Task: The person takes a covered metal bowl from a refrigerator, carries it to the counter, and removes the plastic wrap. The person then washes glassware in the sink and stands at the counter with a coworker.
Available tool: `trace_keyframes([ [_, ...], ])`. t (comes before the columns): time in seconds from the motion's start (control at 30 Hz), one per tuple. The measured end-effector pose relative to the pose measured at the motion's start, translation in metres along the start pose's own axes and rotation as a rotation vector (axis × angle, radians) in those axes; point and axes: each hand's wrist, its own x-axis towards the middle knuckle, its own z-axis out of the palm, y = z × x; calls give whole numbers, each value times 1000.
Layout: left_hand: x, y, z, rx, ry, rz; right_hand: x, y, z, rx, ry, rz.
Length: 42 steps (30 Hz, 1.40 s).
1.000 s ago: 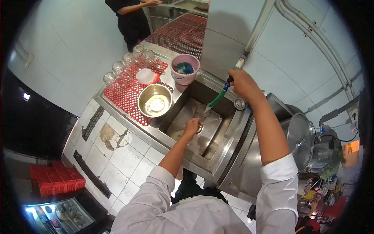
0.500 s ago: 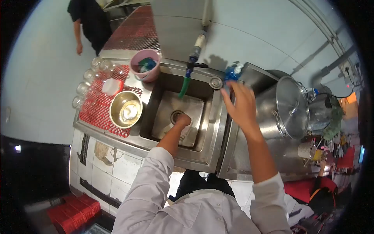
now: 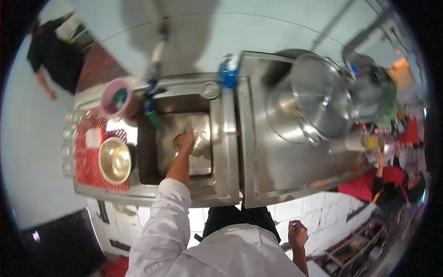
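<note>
My left hand [image 3: 186, 142] reaches down into the steel sink [image 3: 225, 152], beside the round drain [image 3: 177, 141]. Its fingers are blurred and partly hidden, so I cannot tell whether they hold anything. A pale patch lies beside that hand; whether it is a thing or a reflection does not show. Over the sink hangs a green hose [image 3: 153, 119] on a tap. My right hand [image 3: 297, 234] hangs low at my side, below the counter edge, fingers loosely bent and apart with nothing visible in them. A blue pump bottle [image 3: 228, 74] and a round metal strainer [image 3: 210, 90] stand behind the sink.
Left of the sink are a pink bucket [image 3: 110, 99], a metal bowl [image 3: 107, 160], a red-and-white container [image 3: 94, 137] and several glasses [image 3: 68, 143] on red matting. A large lidded pot [image 3: 286, 111] stands on the right counter. Two people are nearby, one at each side.
My right hand has dropped from beside the blue pump bottle to my side. My left hand stays in the sink. The view has turned to the right.
</note>
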Motion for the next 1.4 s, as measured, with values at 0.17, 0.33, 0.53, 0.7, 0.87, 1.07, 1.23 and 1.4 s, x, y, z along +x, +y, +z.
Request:
trace_keyframes([
  [0.17, 44, -25, 67, -877, -161, -75, -88, 90, 67, 233, -52, 558],
  [0.33, 42, -8, 87, -968, -133, -118, -203, 163, 123, 100, -259, 645],
  [0.53, 84, -31, 101, -986, -427, 26, -261, 185, 150, -164, -471, 303],
  [0.7, 53, -19, 78, -793, -462, -9, -191, 159, 125, -76, -532, 221],
  [0.87, 55, -44, 60, -775, -463, 34, -118, 159, 119, 303, -329, 694],
  [1.07, 18, -69, 27, -1026, -159, 223, -64, 158, 119, 639, -31, 710],
  [1.23, -90, -102, -12, -893, 207, 475, -27, 208, 160, 480, -153, 574],
  [1.4, -173, -140, -10, -962, 213, 616, 32, 239, 160, 461, -362, 506],
])
